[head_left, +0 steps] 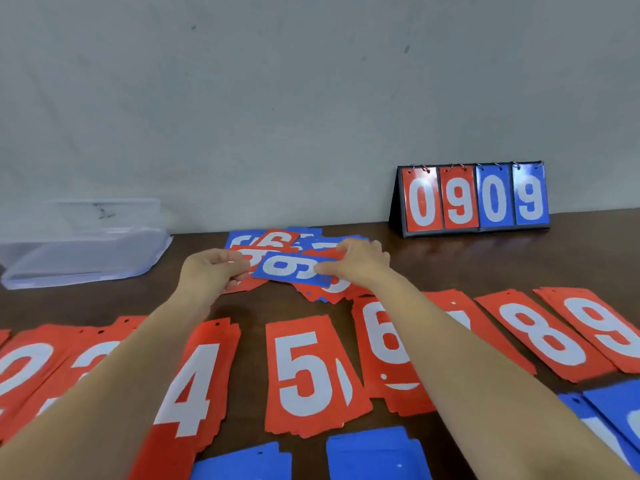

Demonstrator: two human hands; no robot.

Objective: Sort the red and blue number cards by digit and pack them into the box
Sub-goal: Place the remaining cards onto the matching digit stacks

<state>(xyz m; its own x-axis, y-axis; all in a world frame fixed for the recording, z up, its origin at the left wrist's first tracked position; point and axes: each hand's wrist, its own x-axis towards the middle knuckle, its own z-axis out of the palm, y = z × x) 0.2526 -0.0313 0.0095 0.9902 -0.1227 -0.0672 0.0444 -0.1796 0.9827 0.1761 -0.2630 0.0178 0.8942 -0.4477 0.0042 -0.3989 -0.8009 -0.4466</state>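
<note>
Pinching the blue card (294, 270) by its right end, the right hand (358, 263) holds it above the loose pile (308, 239); left hand (211, 270) grips a red card (242, 253); check six or nine before placing it.

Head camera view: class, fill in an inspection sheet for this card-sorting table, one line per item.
Surface: dark brown table.
Job's things: red piles set in a row by digit; blue piles nearer the person; unsorted heap farther back; clear box at far left, contents cannot be told.
Clutter: flip scoreboard reading 0909, far right.
Grippers: left hand grips a red card; right hand pinches a blue card over the heap.
Cables: nothing seen.
Surroundings: plain grey wall behind the table.
</note>
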